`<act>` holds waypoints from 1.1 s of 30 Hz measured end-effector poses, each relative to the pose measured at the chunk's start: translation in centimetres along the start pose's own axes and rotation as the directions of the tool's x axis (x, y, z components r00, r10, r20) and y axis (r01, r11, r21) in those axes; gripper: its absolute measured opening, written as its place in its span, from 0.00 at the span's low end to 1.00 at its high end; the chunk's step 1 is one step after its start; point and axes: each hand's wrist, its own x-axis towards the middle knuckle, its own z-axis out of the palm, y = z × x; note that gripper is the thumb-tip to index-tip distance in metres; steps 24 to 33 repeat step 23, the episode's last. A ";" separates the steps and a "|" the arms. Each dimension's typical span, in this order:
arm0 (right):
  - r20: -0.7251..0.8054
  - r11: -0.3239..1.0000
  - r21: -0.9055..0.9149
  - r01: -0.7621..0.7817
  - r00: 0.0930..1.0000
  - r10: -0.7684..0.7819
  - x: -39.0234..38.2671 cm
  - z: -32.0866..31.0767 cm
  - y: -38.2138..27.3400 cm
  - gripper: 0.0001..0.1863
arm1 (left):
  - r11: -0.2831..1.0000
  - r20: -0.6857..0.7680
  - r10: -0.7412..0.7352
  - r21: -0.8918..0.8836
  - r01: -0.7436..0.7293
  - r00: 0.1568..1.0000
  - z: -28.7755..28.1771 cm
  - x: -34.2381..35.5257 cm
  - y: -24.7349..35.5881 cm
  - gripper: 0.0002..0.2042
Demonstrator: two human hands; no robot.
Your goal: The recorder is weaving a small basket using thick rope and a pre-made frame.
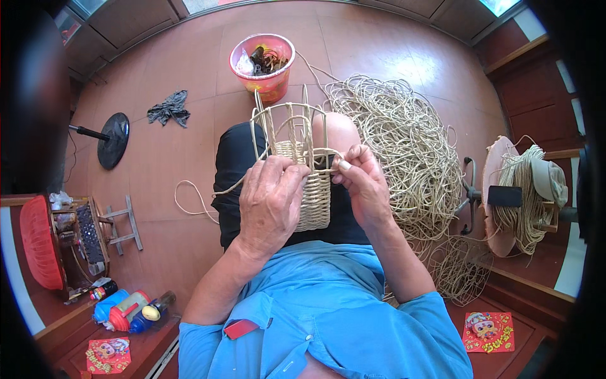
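Observation:
A half-woven basket (315,202) of pale straw-coloured cord rests on my lap, with bare upright stakes and loops rising from its woven wall. My left hand (270,197) is closed over the basket's near left side, its fingers pressed together at the top of the weave. Beside the right edge, my right hand (363,184) pinches a strand of cord (325,151) between thumb and fingers. Another loose cord end (183,189) trails out to the left past my knee. My left palm and part of the weave under it are hidden.
A big tangled heap of cord (404,151) covers the floor at my right, near a wound reel (521,202). Ahead stands a pink bucket (271,83) holding odds and ends. A dark rag (169,108), a round black stand base (113,141) and bottles (129,309) are leftward.

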 end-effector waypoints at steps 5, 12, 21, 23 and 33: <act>0.044 0.965 0.257 -0.048 0.998 0.038 0.4 -0.3 -0.8 0.10 | 0.999 -0.004 0.036 0.017 -0.036 0.999 1.7 0.4 0.9 0.06; -0.113 0.992 0.104 0.073 0.992 -0.061 2.6 -11.9 -4.9 0.15 | 0.998 -0.008 0.030 0.048 -0.030 1.000 2.7 1.2 1.1 0.05; -0.788 0.968 -0.113 0.223 0.573 -0.224 -4.4 -47.5 -24.4 0.03 | 1.000 0.013 -0.026 0.004 0.026 1.000 2.4 1.4 1.0 0.05; -0.844 0.973 -0.223 -0.059 0.511 -0.163 -4.4 -53.0 -24.5 0.10 | 1.000 0.005 -0.022 0.000 0.022 1.000 2.4 1.5 1.0 0.05; -0.844 0.973 -0.223 -0.059 0.511 -0.163 -4.4 -53.0 -24.5 0.10 | 1.000 0.005 -0.022 0.000 0.022 1.000 2.4 1.5 1.0 0.05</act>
